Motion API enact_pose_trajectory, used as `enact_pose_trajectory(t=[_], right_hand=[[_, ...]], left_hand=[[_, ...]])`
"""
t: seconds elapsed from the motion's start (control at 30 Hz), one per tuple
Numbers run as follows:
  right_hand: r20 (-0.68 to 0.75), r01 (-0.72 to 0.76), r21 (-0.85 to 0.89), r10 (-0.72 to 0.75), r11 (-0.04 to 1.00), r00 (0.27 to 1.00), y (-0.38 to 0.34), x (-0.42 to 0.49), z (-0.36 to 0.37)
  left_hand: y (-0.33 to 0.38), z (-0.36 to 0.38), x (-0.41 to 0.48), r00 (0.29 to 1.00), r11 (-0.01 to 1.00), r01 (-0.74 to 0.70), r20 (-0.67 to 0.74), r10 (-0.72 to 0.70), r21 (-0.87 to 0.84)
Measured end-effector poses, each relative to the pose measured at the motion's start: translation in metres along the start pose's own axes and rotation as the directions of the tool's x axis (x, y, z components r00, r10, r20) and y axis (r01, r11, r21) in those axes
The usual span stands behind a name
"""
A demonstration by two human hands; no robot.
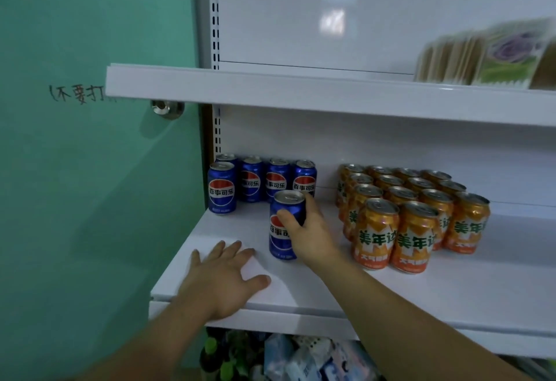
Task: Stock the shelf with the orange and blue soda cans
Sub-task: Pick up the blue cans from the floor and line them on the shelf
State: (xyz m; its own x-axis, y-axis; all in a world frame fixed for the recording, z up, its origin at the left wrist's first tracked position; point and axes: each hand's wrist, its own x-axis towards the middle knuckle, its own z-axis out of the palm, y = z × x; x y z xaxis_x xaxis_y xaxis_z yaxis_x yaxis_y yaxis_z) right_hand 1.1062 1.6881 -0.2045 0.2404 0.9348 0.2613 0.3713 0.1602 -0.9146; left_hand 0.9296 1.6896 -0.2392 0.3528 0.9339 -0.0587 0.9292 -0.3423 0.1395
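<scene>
My right hand grips an upright blue soda can standing on the white middle shelf, a little in front of the back row. Several other blue cans stand along the shelf's left rear. To the right, several orange soda cans form a block of rows. Flat on the shelf's front left part lies my left hand, fingers spread, holding nothing.
The upper shelf overhangs the cans and carries blurred packets at the right. A green wall with handwriting borders the shelf on the left. Bottles and wrapped goods fill the level below.
</scene>
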Motion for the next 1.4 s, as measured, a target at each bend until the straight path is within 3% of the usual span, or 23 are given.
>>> enact_pose_trajectory(t=[0.1,0.2,0.53,1.17,1.3,1.4], right_hand=[[0.104,0.051,-0.155,-0.035,0.987,0.994,0.006,0.008,0.002],[0.073,0.052,-0.204,-0.038,0.978,0.997,0.015,0.020,0.006],[0.058,0.052,-0.156,-0.043,0.986,0.997,0.016,0.077,0.058],[0.066,0.101,-0.104,-0.094,0.989,0.993,0.028,0.131,0.087],[0.101,0.034,-0.265,-0.008,0.964,0.995,0.019,0.111,0.075],[0.172,0.015,-0.466,0.074,0.885,0.982,0.003,0.077,0.043]], left_hand=[[-0.001,0.001,0.001,1.000,1.000,-0.012,-0.018,0.012,-0.005],[-0.001,0.001,0.002,1.000,1.000,-0.010,-0.010,0.010,-0.016],[-0.003,0.001,0.003,1.000,1.000,-0.010,-0.001,0.010,-0.021],[-0.005,0.005,0.006,1.000,1.000,0.001,0.007,-0.001,-0.017],[-0.004,0.003,0.004,1.000,1.000,-0.002,-0.005,0.002,-0.022],[-0.001,-0.002,0.002,1.000,1.000,-0.008,0.001,0.008,-0.030]])
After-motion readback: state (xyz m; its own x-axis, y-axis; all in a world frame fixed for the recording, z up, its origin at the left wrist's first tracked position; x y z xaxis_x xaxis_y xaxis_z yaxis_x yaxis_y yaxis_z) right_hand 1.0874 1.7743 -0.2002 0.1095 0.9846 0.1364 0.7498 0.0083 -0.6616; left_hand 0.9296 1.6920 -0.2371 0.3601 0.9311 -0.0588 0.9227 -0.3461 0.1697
